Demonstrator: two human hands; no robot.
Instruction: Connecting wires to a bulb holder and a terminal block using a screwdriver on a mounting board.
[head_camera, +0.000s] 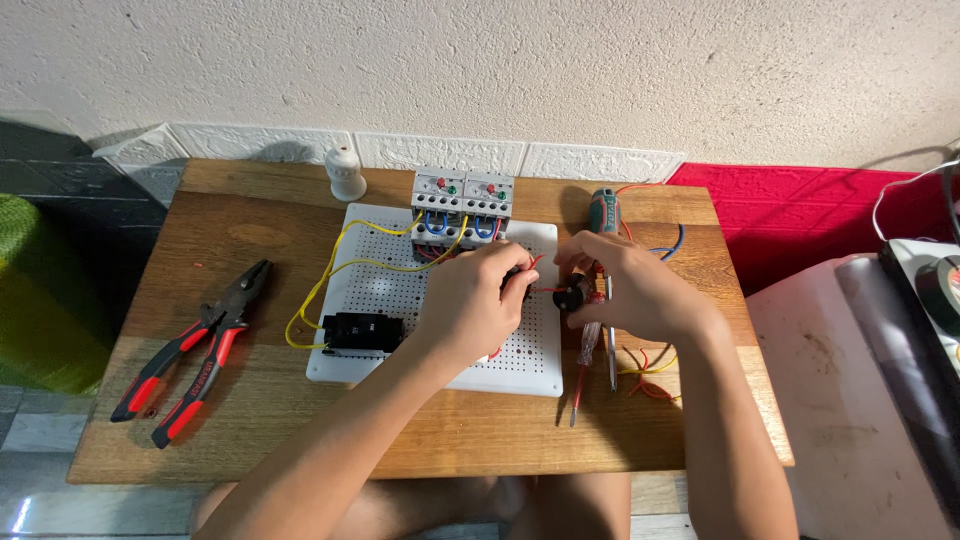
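My left hand (472, 300) hovers over the white perforated board (380, 290), its fingers pinching a red wire (545, 289) near a small black part. My right hand (625, 290) grips a small round black component (573, 296) at the board's right edge; the red wire runs into it. Two grey contactor blocks (463, 203) stand at the board's far edge with blue, red and yellow wires. A black box-shaped device (362, 332) sits on the board's left, joined by yellow wires (320, 285).
Red-handled pliers (190, 355) lie on the left of the wooden table (250, 440). A green-handled screwdriver (603, 212) and a thin red-handled tester screwdriver (583, 372) lie right of the board. Loose wire scraps (645, 375), a white lamp holder (346, 175), a red mat (800, 215).
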